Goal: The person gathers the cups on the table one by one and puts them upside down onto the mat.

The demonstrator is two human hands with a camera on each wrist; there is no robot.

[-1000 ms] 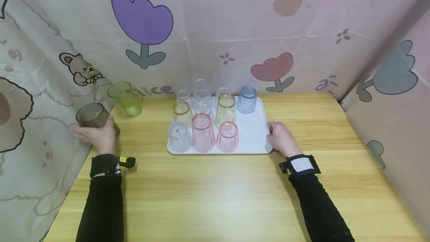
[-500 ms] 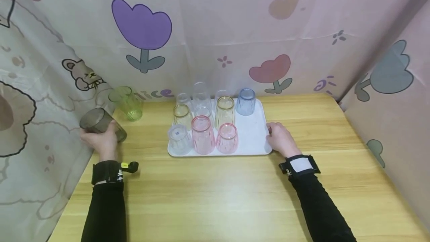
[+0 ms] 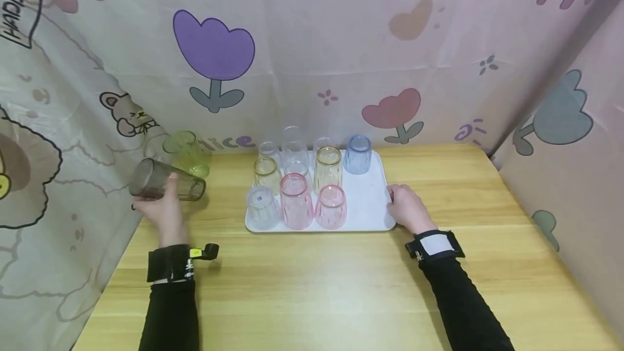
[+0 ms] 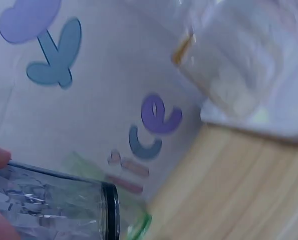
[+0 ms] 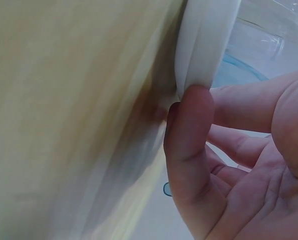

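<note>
My left hand (image 3: 163,210) grips a smoky grey glass (image 3: 168,180), tilted almost onto its side above the table's left part; its thick base points right in the left wrist view. Close behind it a green glass (image 3: 197,164) stands on the table. My right hand (image 3: 408,207) pinches the right edge of a white tray (image 3: 368,205), thumb and finger on the rim in the right wrist view. On the tray several glasses stand upside down, among them a tall pink glass (image 3: 296,205), a short pink glass (image 3: 331,210), a blue glass (image 3: 358,156) and a yellowish glass (image 3: 328,169).
The wooden table (image 3: 317,286) runs up to a printed curtain (image 3: 302,42) at the back, with more curtain along both sides. A clear glass (image 3: 263,210) stands at the tray's front left corner. The tray's right part shows bare surface.
My left hand has moved right with the grey glass, which has tipped from a slant to nearly horizontal, its base swinging right. My right hand stays at the tray's edge.
</note>
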